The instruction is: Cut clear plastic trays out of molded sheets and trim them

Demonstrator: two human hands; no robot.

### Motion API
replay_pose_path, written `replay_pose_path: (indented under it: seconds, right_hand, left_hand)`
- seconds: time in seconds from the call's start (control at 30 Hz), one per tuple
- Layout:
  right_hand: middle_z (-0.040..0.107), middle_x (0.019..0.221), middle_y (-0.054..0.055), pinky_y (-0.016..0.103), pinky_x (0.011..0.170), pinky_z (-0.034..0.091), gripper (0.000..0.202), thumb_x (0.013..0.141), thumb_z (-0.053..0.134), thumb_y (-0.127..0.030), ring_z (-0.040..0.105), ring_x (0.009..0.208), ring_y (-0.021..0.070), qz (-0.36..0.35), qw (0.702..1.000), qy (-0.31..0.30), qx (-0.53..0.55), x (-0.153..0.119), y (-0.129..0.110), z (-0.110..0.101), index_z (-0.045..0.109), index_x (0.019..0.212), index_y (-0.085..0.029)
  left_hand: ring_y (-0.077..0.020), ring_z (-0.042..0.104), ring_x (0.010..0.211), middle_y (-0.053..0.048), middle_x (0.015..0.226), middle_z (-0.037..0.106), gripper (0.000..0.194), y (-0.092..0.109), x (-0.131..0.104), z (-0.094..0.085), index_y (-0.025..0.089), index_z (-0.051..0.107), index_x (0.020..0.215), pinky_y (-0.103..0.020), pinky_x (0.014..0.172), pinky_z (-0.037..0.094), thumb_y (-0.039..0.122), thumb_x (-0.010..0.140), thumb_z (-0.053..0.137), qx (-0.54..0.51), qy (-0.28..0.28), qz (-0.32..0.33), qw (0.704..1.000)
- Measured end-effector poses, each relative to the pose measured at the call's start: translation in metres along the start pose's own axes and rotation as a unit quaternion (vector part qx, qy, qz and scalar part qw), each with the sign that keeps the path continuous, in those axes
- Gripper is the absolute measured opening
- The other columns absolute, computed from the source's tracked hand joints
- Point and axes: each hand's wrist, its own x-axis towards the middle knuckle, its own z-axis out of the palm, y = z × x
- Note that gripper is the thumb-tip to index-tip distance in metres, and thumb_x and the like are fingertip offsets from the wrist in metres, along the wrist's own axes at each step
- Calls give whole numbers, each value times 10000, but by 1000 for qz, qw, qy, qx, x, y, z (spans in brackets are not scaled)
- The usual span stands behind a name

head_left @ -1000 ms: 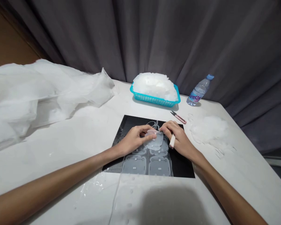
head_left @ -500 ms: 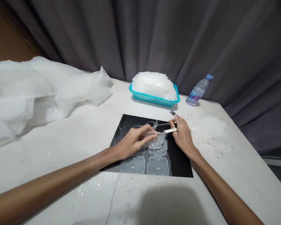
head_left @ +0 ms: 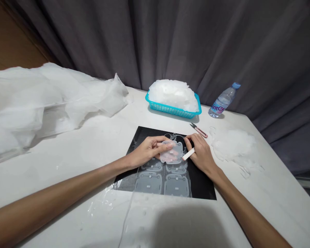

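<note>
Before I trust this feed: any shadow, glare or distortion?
Head view throughout: a soft shadow on the near table; glints at left, near the black board; the bottle tilts, likely lens stretch; the translucent piece in the left hand looks reasonably sharp.

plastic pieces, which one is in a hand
The piece pinched in the left hand, held up above the black mat; the other pieces lie flat on it.

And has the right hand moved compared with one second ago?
Yes. Judged against the black sheet, the right hand has shifted slightly to the right, toward the sheet's right edge.
</note>
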Motion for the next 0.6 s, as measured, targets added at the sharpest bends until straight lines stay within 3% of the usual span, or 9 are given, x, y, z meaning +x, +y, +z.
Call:
replay_pose_path:
  seconds: [0.27,0.6]
  right_hand:
    - [661,911,84,389,827,467,249,1097,417,-266,606,893,252,-15,999,8,44,0,-2,-4,613,959,-200]
    - [650,826,67,385,764,438,293,1104,388,-212,538,795,229,-77,995,14,66,0,-7,-7,636,949,-194]
  left_hand:
    - [-157,774,769,-91,939,816,310,1,0,-1,144,769,1113,-157,569,525,403,953,713,2,2,2,1000]
    - [-193,800,858,-133,1026,821,451,-8,3,-6,149,741,1236,-190,625,578,512,979,664,-72,2,-38,997]
